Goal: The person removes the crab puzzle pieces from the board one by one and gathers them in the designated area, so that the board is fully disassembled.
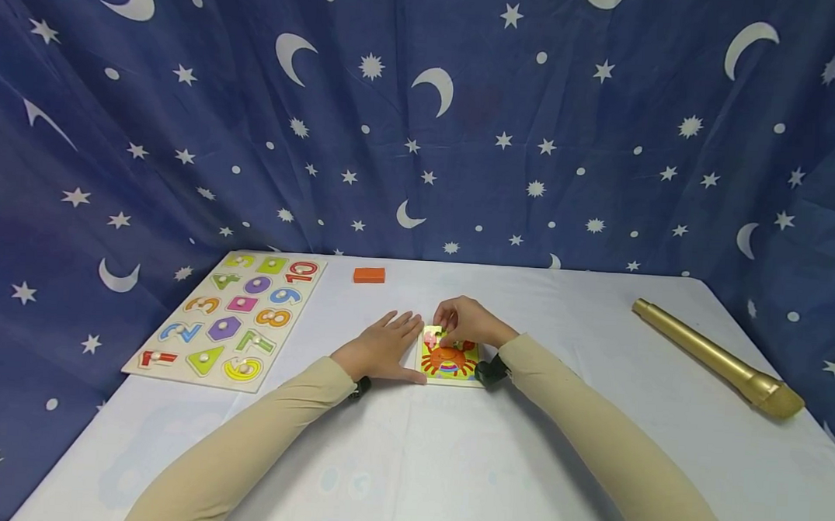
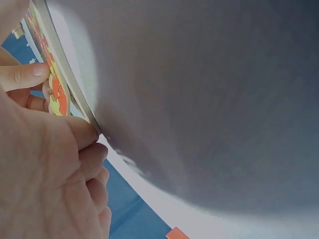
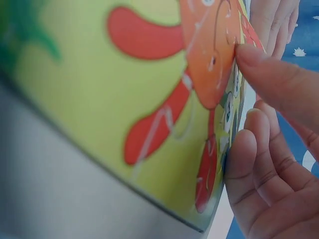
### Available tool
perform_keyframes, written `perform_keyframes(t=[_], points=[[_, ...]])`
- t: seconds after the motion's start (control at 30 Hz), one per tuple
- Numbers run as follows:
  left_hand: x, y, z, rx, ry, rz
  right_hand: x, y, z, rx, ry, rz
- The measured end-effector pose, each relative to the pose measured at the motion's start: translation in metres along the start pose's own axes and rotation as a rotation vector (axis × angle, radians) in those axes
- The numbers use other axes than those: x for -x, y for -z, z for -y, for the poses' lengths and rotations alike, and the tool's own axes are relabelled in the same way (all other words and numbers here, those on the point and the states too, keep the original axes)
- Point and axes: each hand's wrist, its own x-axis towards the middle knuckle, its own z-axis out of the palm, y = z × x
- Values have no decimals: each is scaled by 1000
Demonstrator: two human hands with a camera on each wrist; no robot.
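Observation:
A small square crab jigsaw puzzle [image 1: 448, 364], yellow with an orange crab, lies mid-table in the head view. My left hand [image 1: 383, 350] rests at its left edge, fingers extended and thumb by the lower left corner. Over the top of the board, my right hand [image 1: 476, 320] pinches a puzzle piece [image 2: 59, 97], red and yellow, tilted up from the board in the left wrist view. In the right wrist view the right thumb [image 3: 269, 69] presses on the crab picture [image 3: 149, 94], the other fingers curled beside it. The hand hides part of the puzzle's upper right.
A board of numbers and shapes with pegs [image 1: 224, 326] lies at the left. An orange block [image 1: 369, 275] sits near the table's back edge. On the right lies a gold microphone-shaped object [image 1: 714, 357]. A blue moon-and-star curtain [image 1: 463, 177] hangs behind the white table.

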Motion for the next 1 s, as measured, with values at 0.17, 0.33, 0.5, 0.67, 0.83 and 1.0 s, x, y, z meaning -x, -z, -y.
perform_keyframes(t=[0.17, 0.33, 0.5, 0.67, 0.83, 1.0], points=[[0, 1, 0, -4, 2, 2, 0, 0, 1, 11, -4, 6], [0, 2, -1, -9, 4, 5, 0, 0, 6, 38, -13, 18], [1, 4, -2, -14, -2, 0, 1, -1, 12, 77, -23, 16], [2, 4, -2, -14, -1, -4, 0, -2, 11, 77, -33, -4], [2, 4, -2, -12, 6, 3, 0, -2, 9, 65, -41, -21], [2, 3, -2, -8, 15, 17, 0, -3, 6, 42, -56, -34]])
